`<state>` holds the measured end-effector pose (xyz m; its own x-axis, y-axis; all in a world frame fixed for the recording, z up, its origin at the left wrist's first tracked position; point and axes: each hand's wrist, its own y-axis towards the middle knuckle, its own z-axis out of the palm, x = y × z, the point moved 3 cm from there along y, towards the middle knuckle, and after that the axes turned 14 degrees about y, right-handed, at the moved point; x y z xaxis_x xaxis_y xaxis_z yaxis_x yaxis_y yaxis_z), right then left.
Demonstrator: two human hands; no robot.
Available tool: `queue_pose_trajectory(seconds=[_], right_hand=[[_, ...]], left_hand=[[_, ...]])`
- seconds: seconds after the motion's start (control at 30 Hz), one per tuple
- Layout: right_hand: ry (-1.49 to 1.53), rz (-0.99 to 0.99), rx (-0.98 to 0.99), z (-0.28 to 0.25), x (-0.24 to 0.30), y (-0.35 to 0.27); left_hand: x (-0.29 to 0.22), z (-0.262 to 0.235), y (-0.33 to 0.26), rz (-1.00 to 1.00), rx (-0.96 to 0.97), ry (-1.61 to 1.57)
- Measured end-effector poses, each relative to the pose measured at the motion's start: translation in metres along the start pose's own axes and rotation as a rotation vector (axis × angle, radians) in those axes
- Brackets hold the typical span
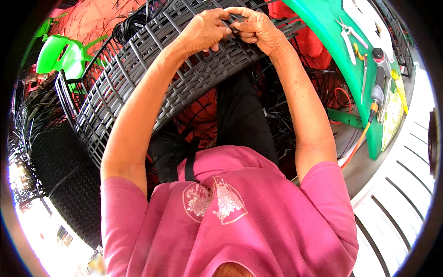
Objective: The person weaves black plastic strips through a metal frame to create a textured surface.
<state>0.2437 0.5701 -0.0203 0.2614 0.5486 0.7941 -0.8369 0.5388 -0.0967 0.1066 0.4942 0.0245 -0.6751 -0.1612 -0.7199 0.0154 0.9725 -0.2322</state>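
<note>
Evidently weaving is underway: the left hand [205, 30] and right hand [258, 28] both pinch, in a narrow grip, what seems a thin black plastic strand [234, 19] atop the dark woven wicker frame [184, 78]; tucking it through calls for steady tension.

- Head camera looks steeply down over the wearer's pink cotton shirt [230, 221], close in.
- It faces twelve o'clock toward the dark woven plastic-wicker frame [184, 78].
</note>
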Motion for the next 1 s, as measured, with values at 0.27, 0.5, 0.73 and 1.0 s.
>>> queue_pose_trajectory(seconds=[0.27, 0.5, 0.73, 1.0], right_hand=[[0.049, -0.079, -0.046, -0.001, 0.005, -0.008], [-0.714, -0.389, -0.154, 0.071, 0.001, -0.034], [-0.946, -0.714, -0.069, 0.092, -0.039, -0.044], [-1.013, -0.620, -0.094, 0.089, -0.042, -0.053]], left_hand=[[-0.039, -0.042, 0.001, 0.164, 0.088, -0.152], [-0.020, -0.022, -0.065, 0.054, -0.347, 0.181], [0.016, 0.010, -0.098, -0.127, -0.379, -0.027], [0.034, 0.002, -0.079, -0.324, -0.210, -0.285]])
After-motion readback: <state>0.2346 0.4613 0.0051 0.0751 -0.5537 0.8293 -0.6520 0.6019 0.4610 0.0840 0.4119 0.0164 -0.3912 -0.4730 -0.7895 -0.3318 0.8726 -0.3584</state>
